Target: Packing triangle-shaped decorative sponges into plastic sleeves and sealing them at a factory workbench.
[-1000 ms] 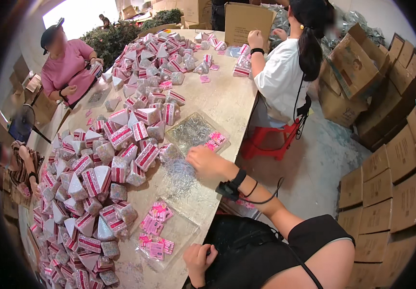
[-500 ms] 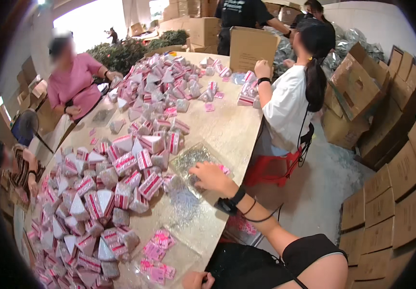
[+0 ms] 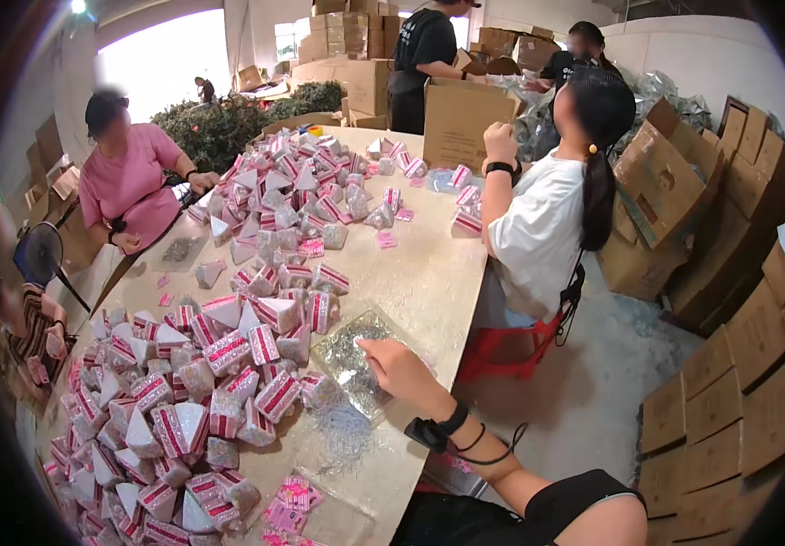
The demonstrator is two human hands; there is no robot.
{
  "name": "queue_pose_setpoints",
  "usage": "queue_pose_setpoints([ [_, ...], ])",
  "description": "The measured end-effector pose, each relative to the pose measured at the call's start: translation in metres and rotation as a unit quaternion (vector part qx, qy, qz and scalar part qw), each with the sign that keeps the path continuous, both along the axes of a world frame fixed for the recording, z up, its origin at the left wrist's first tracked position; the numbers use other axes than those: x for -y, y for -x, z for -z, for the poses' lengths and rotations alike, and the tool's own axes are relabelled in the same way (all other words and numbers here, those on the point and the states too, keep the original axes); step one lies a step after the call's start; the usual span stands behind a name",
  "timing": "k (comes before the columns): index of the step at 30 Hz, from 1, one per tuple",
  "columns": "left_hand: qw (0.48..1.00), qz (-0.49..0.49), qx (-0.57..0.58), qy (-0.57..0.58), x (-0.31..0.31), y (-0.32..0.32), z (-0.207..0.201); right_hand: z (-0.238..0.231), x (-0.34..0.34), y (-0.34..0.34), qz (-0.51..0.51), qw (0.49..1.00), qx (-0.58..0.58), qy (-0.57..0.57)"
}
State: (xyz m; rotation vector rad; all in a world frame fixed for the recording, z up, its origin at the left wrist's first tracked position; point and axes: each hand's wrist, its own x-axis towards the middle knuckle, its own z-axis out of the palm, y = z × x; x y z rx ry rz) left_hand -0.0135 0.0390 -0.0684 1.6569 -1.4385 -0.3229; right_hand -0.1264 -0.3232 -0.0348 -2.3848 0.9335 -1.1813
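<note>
My right hand (image 3: 403, 371), with a dark band and watch at the wrist, is over a shallow clear square tray (image 3: 376, 320) holding small silvery bits. Its thumb and fingers are pinched together; whatever is between them is too small to make out. Beside the tray lies a loose pile of thin whitish strands (image 3: 340, 435). To the left spreads a big heap of wrapped triangular cake-slice shapes (image 3: 226, 350), white with pink bands. Pink printed cards (image 3: 294, 500) lie near the table's front edge. My left hand is out of view.
The pale table (image 3: 429, 273) runs away from me. A person in white (image 3: 538, 218) sits at its right side, one in pink (image 3: 133, 177) at its left. An open carton (image 3: 467, 123) stands at the far end. Stacked cartons (image 3: 715, 437) line the right, beyond a red stool (image 3: 506, 350).
My right hand's fingers have gone from spread over the silvery bits to pinched and raised slightly. My left hand has left the view at the lower edge. The view has shifted a little.
</note>
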Motion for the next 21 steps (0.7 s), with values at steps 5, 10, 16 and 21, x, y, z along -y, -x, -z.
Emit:
queue_pose_setpoints([
  [5,1.0,-0.01,-0.001,0.003,-0.004,0.002,0.0,-0.009,-0.017,0.002,0.065,0.993,0.011,-0.099],
  [10,1.0,-0.019,0.023,0.001,-0.003,0.004,-0.008,-0.003,-0.027,0.006,0.049,0.998,0.024,-0.035],
  [16,1.0,-0.015,0.025,0.006,-0.002,0.007,-0.014,-0.022,-0.048,0.017,0.066,0.996,0.005,-0.061],
  [21,1.0,-0.012,0.025,0.01,-0.002,0.006,-0.008,-0.018,-0.048,0.018,0.043,0.999,0.024,-0.021],
])
